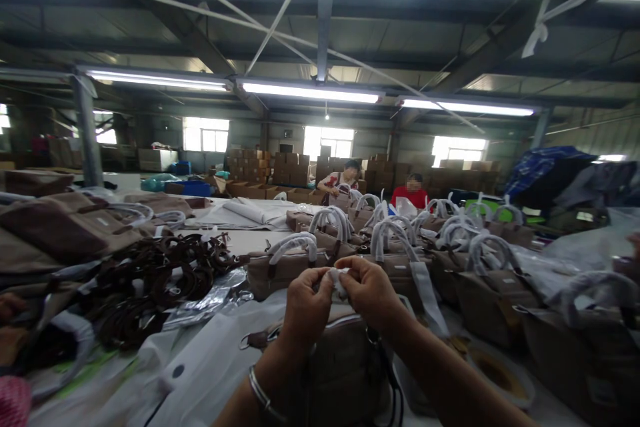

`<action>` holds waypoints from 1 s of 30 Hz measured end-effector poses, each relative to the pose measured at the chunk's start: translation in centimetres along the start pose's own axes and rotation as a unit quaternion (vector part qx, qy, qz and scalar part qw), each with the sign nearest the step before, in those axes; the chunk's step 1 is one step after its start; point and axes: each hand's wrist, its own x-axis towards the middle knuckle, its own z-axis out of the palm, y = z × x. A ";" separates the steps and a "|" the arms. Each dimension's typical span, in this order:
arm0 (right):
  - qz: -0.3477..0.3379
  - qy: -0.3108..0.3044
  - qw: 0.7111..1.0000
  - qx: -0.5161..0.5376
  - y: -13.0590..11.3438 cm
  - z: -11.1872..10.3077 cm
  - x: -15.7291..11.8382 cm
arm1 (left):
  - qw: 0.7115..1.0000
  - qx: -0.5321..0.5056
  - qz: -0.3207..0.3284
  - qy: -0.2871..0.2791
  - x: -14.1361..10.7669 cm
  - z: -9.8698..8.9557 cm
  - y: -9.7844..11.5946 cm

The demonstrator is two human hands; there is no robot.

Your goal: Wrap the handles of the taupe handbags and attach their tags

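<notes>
My left hand (306,301) and my right hand (371,288) are close together, fingertips pinched on a small piece of white wrapping (338,275). Whether it is paper or thin foam I cannot make out. Right below my hands stands a taupe handbag (345,370), partly hidden by my forearms. A dark brown tab with a metal ring (245,341) sticks out at the bag's left side, and dark cords hang at its right.
Coiled dark brown straps (170,277) lie to the left, by clear plastic bags (215,303). More taupe handbags (493,287) with white-wrapped handles crowd the right. A tape roll (500,373) is at lower right. Another person's hand (11,323) shows at far left; two people are beyond the table.
</notes>
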 end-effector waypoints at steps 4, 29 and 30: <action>-0.010 0.014 1.000 -0.019 0.1 0.4 0.0 | 1.000 0.022 0.019 0.008 -0.2 0.0 0.1; -0.102 0.066 0.981 -0.153 -4.2 -1.9 4.7 | 0.983 -0.018 0.159 -0.089 0.9 -1.9 0.9; -0.106 0.050 0.982 -0.146 -4.3 -1.8 4.7 | 0.983 -0.027 0.159 -0.085 1.1 -2.0 0.9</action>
